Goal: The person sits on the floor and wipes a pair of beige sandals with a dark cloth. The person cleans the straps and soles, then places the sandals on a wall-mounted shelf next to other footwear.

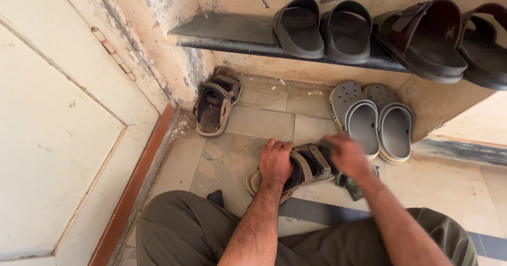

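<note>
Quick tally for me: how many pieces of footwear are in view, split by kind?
Dark grey slides on the shelf: 2
Dark brown sandals on the shelf: 2
Light grey clogs on the floor: 2
Tan strap sandals: 2, one against the wall, one under the left hand and right hand
Total: 8
</note>
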